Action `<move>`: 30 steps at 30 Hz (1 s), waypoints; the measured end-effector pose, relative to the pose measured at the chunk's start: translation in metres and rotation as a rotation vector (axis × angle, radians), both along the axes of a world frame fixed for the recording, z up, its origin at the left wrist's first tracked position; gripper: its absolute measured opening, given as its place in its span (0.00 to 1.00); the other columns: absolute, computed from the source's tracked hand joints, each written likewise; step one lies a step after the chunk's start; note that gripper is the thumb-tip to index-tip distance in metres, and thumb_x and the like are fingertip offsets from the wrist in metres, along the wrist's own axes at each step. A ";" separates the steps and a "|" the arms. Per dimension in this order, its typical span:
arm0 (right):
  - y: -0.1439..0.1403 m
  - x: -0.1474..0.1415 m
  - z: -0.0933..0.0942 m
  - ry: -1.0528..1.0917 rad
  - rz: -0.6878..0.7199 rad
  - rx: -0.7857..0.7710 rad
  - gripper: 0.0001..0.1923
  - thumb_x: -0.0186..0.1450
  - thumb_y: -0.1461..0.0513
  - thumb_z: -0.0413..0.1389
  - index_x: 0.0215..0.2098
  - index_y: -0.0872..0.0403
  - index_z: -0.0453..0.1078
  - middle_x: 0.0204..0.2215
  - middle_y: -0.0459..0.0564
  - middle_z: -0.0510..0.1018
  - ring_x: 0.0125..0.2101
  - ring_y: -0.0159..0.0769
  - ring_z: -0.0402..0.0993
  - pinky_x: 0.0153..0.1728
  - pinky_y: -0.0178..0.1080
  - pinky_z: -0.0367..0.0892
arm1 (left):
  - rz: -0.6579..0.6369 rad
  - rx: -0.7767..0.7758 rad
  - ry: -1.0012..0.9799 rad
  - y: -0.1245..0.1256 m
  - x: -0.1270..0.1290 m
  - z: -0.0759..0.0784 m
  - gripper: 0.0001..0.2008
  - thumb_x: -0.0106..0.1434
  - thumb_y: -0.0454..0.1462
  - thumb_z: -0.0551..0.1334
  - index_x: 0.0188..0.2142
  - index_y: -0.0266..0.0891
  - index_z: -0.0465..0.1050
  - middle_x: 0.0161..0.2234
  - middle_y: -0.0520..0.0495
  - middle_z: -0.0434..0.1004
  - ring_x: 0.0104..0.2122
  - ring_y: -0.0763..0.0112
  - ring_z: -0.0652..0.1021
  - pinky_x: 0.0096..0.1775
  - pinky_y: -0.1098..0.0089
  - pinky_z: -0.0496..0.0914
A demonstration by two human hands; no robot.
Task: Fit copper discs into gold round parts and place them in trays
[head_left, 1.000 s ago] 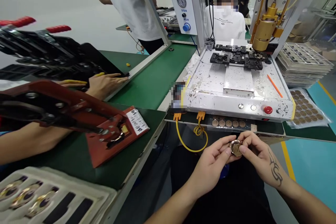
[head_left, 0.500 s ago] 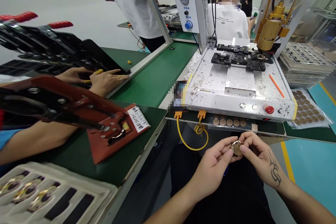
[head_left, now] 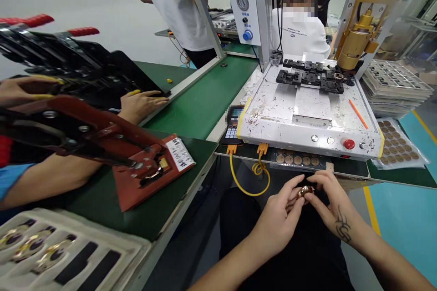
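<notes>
Both my hands meet over my lap, below the bench edge. A small round gold-coloured part sits between their fingertips, now turned nearly edge-on. My left hand pinches it from the left with thumb and forefinger. My right hand, with a dark mark on its back, grips it from the right and above. Just above my hands, a strip of several brown round discs lies on the bench edge.
A white dispensing machine with black fixtures and a gold nozzle head stands ahead. A red press tool sits left on the green belt. A co-worker's hand rests left. Trays lie front left, discs right.
My hands have dropped slightly and tilted the gold part from face-up to nearly edge-on. The co-worker's other hand at the left has lifted toward the black rack.
</notes>
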State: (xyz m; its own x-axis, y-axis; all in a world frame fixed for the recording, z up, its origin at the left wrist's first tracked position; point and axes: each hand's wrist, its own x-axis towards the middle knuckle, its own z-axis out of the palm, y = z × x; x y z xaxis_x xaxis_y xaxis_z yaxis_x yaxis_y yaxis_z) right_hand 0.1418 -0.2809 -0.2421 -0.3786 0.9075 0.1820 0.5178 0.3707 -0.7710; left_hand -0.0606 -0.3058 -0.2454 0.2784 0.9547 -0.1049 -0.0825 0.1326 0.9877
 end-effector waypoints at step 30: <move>0.010 -0.033 0.012 0.339 0.066 -0.361 0.16 0.74 0.53 0.64 0.57 0.48 0.76 0.35 0.49 0.83 0.30 0.39 0.79 0.32 0.41 0.78 | 0.180 -0.064 -0.007 0.001 -0.027 0.023 0.11 0.71 0.44 0.69 0.43 0.38 0.79 0.36 0.47 0.82 0.32 0.68 0.79 0.36 0.69 0.75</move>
State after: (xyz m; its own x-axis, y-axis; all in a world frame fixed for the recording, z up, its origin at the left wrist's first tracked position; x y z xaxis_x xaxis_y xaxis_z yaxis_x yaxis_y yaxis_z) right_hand 0.1090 -0.2713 -0.2305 -0.4113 0.9114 -0.0163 0.2006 0.0730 -0.9770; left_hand -0.0879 -0.3053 -0.2224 0.1048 0.9807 -0.1653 -0.1169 0.1772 0.9772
